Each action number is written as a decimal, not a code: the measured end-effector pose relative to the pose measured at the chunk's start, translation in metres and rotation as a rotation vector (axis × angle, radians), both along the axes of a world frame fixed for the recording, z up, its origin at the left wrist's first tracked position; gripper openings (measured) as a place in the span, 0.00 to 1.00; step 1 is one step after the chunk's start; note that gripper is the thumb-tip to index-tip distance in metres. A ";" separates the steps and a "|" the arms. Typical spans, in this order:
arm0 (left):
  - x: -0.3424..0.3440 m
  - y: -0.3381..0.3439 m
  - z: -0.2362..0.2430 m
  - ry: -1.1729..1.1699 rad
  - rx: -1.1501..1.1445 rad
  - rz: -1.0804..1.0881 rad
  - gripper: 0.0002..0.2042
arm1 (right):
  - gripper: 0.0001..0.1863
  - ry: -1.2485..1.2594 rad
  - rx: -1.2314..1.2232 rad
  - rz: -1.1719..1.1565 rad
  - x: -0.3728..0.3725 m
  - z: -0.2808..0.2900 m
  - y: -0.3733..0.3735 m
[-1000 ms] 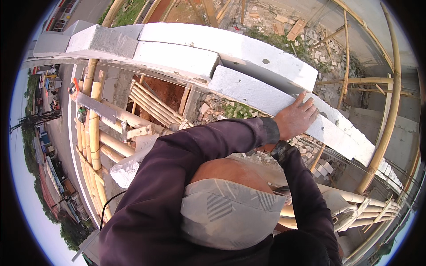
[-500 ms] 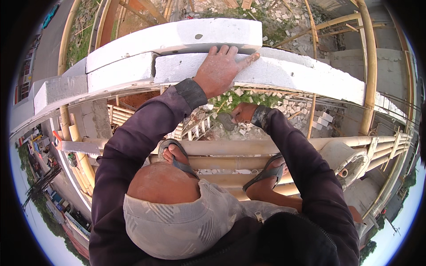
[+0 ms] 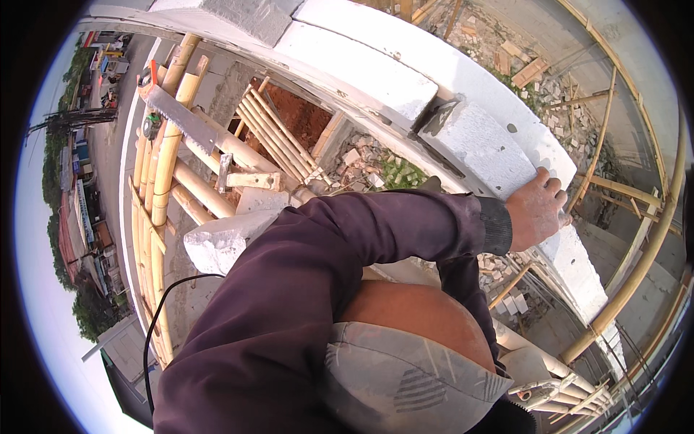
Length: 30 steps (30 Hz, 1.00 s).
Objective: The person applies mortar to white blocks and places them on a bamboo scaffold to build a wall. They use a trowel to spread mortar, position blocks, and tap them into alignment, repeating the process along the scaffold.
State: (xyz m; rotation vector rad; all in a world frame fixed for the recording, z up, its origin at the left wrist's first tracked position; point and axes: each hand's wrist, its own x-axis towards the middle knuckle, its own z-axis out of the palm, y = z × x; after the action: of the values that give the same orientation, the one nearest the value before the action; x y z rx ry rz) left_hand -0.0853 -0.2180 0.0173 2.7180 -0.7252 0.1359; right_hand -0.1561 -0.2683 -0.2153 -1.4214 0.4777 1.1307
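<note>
My left hand (image 3: 536, 211) lies on the right end of a pale, dusty block (image 3: 488, 148) in the wall row. Its fingers are stretched and a little apart, reaching toward the block's far edge. A dark joint separates this block from the white block (image 3: 361, 69) to its left. Along the back runs a long white block (image 3: 524, 119) with small dark holes. My right hand is hidden behind my left forearm; only part of its dark sleeve (image 3: 463, 289) shows. Just above the left forearm pokes a dark grey tip (image 3: 431, 184) that I cannot identify.
On the left stand tied bamboo poles (image 3: 166, 163), with a red-handled handsaw (image 3: 184, 123) on them. A tool with a wooden bar (image 3: 249, 181) lies near a broken white block (image 3: 217, 244). A black cable (image 3: 155, 318) hangs at lower left. Rubble (image 3: 361, 155) lies far below.
The view has swung left, bringing more scaffold and the broken block in. My left hand stays on the wall blocks. My right hand, earlier holding a grey rounded object, has gone behind the left forearm.
</note>
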 end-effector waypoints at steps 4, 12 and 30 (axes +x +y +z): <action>0.002 -0.005 0.012 0.003 0.079 -0.019 0.19 | 0.10 0.058 -0.004 -0.190 0.009 -0.001 0.039; 0.001 -0.005 0.017 -0.011 0.090 -0.015 0.17 | 0.05 0.087 -0.105 -0.455 0.031 -0.013 0.102; 0.004 -0.003 0.007 0.003 0.082 -0.003 0.16 | 0.13 -0.264 -0.297 0.052 0.046 -0.029 0.101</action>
State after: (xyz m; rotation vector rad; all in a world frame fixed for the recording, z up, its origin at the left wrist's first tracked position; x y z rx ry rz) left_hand -0.0808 -0.2213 0.0245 2.7941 -0.7492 0.1028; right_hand -0.1096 -0.1670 -0.2443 -1.8225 0.4334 0.9199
